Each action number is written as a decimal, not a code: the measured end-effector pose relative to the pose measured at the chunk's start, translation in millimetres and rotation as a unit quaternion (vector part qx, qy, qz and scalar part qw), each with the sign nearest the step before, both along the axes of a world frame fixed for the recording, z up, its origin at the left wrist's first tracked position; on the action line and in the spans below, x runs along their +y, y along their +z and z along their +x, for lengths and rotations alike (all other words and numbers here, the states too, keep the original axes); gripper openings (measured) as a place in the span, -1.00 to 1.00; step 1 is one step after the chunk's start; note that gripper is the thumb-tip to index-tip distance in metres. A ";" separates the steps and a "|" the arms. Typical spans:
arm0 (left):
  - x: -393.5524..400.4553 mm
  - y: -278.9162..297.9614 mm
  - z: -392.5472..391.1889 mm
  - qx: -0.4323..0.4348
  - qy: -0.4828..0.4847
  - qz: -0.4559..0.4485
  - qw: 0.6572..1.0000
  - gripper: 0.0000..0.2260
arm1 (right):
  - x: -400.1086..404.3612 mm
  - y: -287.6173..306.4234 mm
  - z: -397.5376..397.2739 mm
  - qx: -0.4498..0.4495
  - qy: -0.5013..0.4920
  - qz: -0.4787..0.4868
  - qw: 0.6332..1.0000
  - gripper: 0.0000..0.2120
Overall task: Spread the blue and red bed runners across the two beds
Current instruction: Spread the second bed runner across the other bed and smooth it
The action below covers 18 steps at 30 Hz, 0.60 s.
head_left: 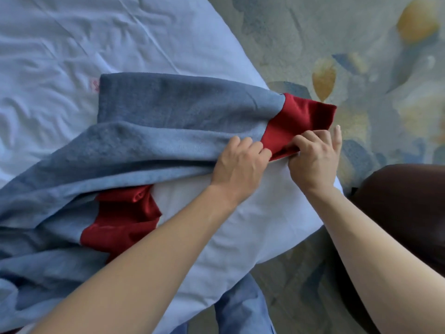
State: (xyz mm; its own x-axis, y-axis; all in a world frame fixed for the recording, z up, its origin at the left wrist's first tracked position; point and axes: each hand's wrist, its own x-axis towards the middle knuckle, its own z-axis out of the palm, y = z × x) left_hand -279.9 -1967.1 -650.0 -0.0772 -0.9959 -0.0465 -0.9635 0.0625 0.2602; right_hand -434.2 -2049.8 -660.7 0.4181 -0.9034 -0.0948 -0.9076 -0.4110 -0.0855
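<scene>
Runner [149,121] is bunched at the near corner of the bed [60,44], blue body folded over itself, one red end panel [301,121] hanging past the bed's side edge over the carpet [361,32], the other red panel [120,220] crumpled nearer the foot edge. Left hand [240,162] has fingers curled into the blue fabric just beside the red seam; right hand [313,157] pinches the lower hem of the red panel, index finger sticking out straight. Hands are close together, nearly touching, both clamped on cloth. My read: this is the find-the-edge step before spreading. To do it well, slide the hands apart along the hem until each has a corner, not a mid-edge bunch, otherwise the fold carries across. Keep tension between the hands so the layers separate, then lift and draw across the bed width rather than drag, since the white sheet below already wrinkles easily. Risk: grabbing two layers at once; can't tell from here whether the left grip holds one layer or several. Only one bed in view.
</scene>
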 end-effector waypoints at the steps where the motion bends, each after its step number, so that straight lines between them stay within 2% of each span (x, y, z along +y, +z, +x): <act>1: -0.1 0.5 -4.7 0.010 -0.002 -0.002 1.000 -0.96 | -0.9 1.1 -2.0 -0.007 0.000 0.003 1.000 -0.75; 4: -13.0 9.0 6.6 0.045 0.049 -0.028 0.997 -0.81 | -1.1 9.7 7.3 -0.106 0.001 -0.034 0.994 -0.67; 6: -28.1 13.7 35.2 0.038 0.094 -0.045 0.994 -0.82 | -4.0 17.3 27.0 -0.184 -0.004 -0.069 0.980 -0.68; 8: -43.9 12.5 72.7 0.008 0.130 -0.029 0.991 -0.82 | -13.8 21.0 50.3 -0.206 -0.012 -0.080 0.975 -0.70; 12: -62.3 0.0 135.4 -0.036 0.165 0.020 0.985 -0.63 | -47.4 11.4 78.6 -0.118 -0.008 0.036 0.992 -0.53; 14: -67.8 -4.0 147.4 -0.050 0.162 0.067 0.983 -0.58 | -60.8 -0.4 79.5 -0.060 0.003 0.083 0.995 -0.55; 16: -76.0 -4.8 147.2 -0.068 0.156 0.066 0.983 -0.73 | -68.9 -8.0 76.7 -0.025 0.014 0.077 0.997 -0.71; 18: -90.7 0.1 138.0 -0.087 0.141 0.025 0.986 -0.87 | -75.2 -10.3 68.5 -0.022 -0.005 0.050 0.999 -0.84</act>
